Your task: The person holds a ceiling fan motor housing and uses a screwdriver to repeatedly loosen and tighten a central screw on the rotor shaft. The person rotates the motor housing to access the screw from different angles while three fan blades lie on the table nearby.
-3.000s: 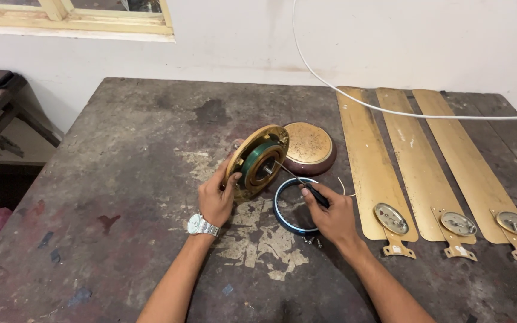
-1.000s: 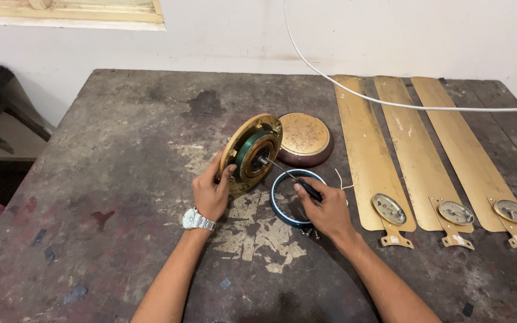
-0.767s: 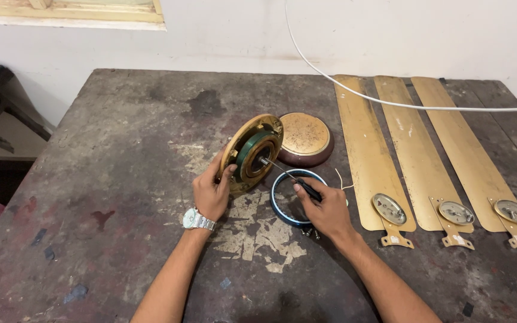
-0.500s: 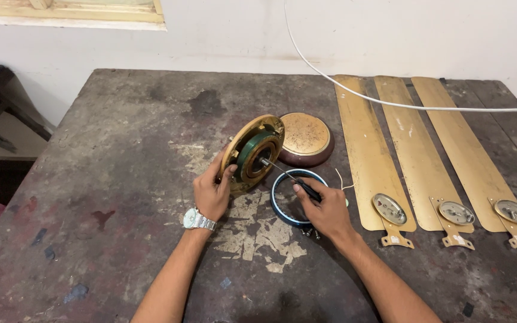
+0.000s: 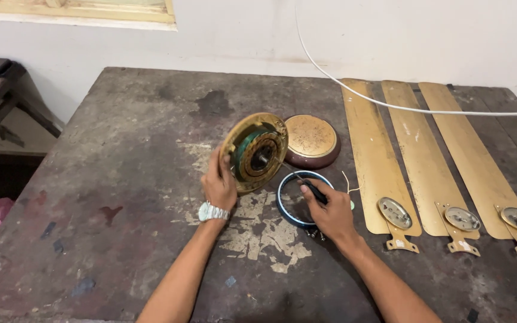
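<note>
Fan is lying mostly stripped: three gold blades (image 5: 426,158) sitting off at right, domed cover (image 5: 311,141) lying loose at centre. Left hand (image 5: 218,182) is gripping the motor core (image 5: 256,152), tilted on edge. Right hand (image 5: 329,210) is clenching a screwdriver (image 5: 306,185) over the blue ring (image 5: 287,200), tip at the core. Left half of table (image 5: 91,179) is giving open room; white cable (image 5: 390,106) is crossing the upper right.

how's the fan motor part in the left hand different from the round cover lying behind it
The motor body is tipped up on edge, propped by the left hand; the domed cover lies flat on the table, untouched. The motor body shows green windings and a dark centre hole; the cover's face is closed, patterned gold with a maroon rim. The right hand holds a dark-handled tool toward the motor body, not the cover. Both are round and gold-toned.
</note>
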